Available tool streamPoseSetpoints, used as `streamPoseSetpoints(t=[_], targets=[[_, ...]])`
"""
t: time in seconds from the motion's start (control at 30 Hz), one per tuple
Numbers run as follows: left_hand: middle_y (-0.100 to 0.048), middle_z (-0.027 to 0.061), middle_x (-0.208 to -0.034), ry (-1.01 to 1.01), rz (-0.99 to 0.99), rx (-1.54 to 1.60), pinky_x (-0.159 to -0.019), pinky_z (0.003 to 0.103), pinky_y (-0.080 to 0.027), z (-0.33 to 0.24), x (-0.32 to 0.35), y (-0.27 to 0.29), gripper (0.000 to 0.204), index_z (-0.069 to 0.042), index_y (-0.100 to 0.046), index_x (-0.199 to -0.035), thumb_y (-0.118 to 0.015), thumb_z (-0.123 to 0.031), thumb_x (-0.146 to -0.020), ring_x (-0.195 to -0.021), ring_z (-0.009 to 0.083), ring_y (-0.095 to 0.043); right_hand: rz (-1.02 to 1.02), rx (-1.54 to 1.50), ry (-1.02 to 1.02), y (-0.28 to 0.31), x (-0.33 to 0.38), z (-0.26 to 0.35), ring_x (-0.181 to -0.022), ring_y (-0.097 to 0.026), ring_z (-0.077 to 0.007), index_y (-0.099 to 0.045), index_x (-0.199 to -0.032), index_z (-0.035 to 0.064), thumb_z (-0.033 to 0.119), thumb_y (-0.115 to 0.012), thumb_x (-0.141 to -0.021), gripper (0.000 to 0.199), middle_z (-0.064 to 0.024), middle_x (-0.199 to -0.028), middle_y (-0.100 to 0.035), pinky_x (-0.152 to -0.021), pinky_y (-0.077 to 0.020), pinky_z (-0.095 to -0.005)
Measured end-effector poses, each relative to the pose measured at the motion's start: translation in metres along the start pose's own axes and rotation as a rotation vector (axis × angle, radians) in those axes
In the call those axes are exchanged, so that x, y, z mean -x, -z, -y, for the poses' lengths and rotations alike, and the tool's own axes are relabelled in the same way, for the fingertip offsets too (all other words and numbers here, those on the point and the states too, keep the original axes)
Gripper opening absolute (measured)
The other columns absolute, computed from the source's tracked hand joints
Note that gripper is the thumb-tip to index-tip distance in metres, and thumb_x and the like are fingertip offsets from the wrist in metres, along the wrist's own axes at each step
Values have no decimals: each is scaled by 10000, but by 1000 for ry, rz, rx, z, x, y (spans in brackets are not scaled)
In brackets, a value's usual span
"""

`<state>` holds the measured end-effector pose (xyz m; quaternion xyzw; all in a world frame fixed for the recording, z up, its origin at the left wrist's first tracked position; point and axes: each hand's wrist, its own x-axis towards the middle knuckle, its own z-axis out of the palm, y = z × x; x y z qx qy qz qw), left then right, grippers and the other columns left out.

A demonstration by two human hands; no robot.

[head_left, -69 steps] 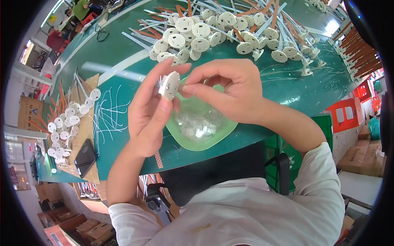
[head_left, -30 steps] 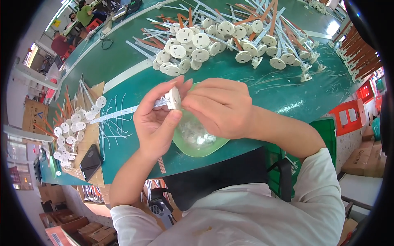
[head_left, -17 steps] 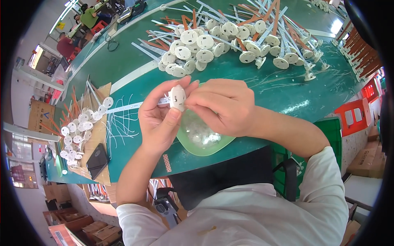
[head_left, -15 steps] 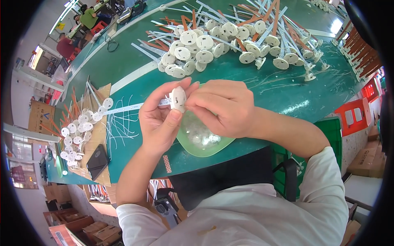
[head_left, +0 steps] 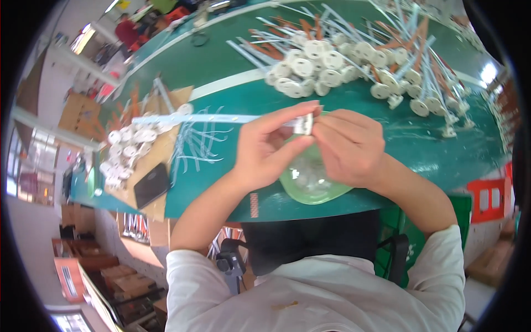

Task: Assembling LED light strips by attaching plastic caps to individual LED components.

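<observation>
My left hand point(head_left: 265, 149) grips a small white disc-shaped part point(head_left: 302, 125) between thumb and fingers, turned almost edge-on. From it a pale LED strip point(head_left: 210, 118) runs out to the left over the table. My right hand point(head_left: 354, 145) is closed in a pinch against the right side of the part; whatever its fingertips hold, if anything, is hidden. Beneath both hands stands a light green bowl point(head_left: 312, 199) with small clear pieces in it.
Finished-looking white discs with strips point(head_left: 315, 66) lie piled at the far side, and more point(head_left: 130, 144) on cardboard at left. Thin white wires point(head_left: 199, 141) and a dark phone point(head_left: 152, 185) lie nearer. A red plastic stool point(head_left: 489, 199) stands at right. People sit far left.
The view has shifted, so the scene sits further right. The white part has turned from showing its slotted face to nearly edge-on, and its strip now stretches level to the left.
</observation>
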<state>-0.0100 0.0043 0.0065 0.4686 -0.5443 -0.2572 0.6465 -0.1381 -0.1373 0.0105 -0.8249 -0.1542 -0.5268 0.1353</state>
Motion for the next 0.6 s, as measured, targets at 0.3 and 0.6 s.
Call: streamPoseSetpoints(t=[0.3, 0.6], targets=[[-704, 153, -955, 261, -125, -915, -786, 359, -530, -30, -27, 123, 334, -43, -661, -1152, -654, -248, -888, -839, 240, -676, 19, -33, -261, -5, 13, -17, -802, -683, -286, -689, -980, -1, 22, -755, -780, 211, -132, -941, -705, -622, -552, -329], [-639, 285, -1200, 503, -4, -1805, -1080, 401, -419, -66, 2, 259, 444, -104, -620, -1231, -667, -278, -825, -1242, 377, -572, 246, 20, -344, 3, 18, -23, -922, -695, -268, -709, -974, 74, 116, -760, -818, 169, -131, -1022, -712, -793, -567, -409]])
